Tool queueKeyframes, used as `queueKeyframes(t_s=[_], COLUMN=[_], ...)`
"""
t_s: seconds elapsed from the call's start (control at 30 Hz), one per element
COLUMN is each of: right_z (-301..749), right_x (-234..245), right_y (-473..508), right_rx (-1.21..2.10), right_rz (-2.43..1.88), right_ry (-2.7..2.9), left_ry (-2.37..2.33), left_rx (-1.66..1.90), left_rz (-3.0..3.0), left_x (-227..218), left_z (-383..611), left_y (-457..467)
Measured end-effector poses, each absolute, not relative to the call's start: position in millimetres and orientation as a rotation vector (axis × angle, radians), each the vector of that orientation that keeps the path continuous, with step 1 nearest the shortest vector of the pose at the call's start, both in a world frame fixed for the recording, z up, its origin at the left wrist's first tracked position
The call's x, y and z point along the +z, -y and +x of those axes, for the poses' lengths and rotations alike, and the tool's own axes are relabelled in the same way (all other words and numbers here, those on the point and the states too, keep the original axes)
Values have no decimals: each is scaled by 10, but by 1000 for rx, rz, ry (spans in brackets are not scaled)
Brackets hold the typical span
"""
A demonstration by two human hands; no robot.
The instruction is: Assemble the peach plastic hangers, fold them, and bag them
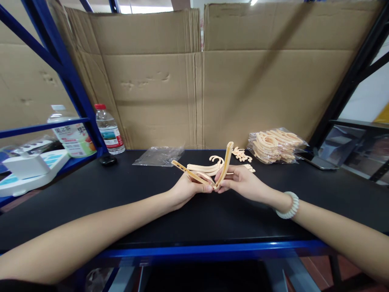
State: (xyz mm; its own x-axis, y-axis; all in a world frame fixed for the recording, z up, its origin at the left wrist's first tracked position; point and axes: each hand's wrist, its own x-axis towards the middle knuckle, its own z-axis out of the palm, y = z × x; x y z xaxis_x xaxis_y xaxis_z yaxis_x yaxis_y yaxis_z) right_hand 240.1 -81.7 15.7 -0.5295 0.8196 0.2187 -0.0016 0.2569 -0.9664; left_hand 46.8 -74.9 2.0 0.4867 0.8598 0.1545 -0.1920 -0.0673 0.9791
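My left hand (190, 187) is closed on a slim beige plastic hanger arm (183, 168), which slants up to the left and has slots near its end. Pinched in my right hand (240, 182) is a second beige hanger arm (225, 162), standing steeply upward. The two arms meet in a V between my fingertips; the fingers hide how they join. Just behind my hands lie more loose hanger arms (197, 167) and a curved hanger hook (216, 158). A small pile of beige pieces (241, 154) rests beyond my right hand.
Bagged beige hanger parts (278, 145) sit at the back right beside a phone (319, 161). A clear plastic bag (159, 156) lies back left, near a black mouse (107, 159) and a red-capped water bottle (110, 132). Cardboard (158, 89) walls the black table's (146, 227) rear.
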Motion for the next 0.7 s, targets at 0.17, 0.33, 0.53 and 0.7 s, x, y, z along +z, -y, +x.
queueKeyframes(t_s=[0.17,0.33,0.53,0.7], right_z=[2371,2362,2374,2330], right_x=[140,147,129,69], right_y=[852,880,945,954], right_rx=[1290,1175,864,643], right_rz=[-751,-746,-692,-708], right_ry=[1762,1755,1860,1870], left_ry=[-628,-662,-672,-657], left_rx=[1012,1070,1128,1124], left_rz=[1372,1328,1243,1187], left_x=[18,13,28,21], left_z=[471,489,511,531], left_y=[773,812,853,861])
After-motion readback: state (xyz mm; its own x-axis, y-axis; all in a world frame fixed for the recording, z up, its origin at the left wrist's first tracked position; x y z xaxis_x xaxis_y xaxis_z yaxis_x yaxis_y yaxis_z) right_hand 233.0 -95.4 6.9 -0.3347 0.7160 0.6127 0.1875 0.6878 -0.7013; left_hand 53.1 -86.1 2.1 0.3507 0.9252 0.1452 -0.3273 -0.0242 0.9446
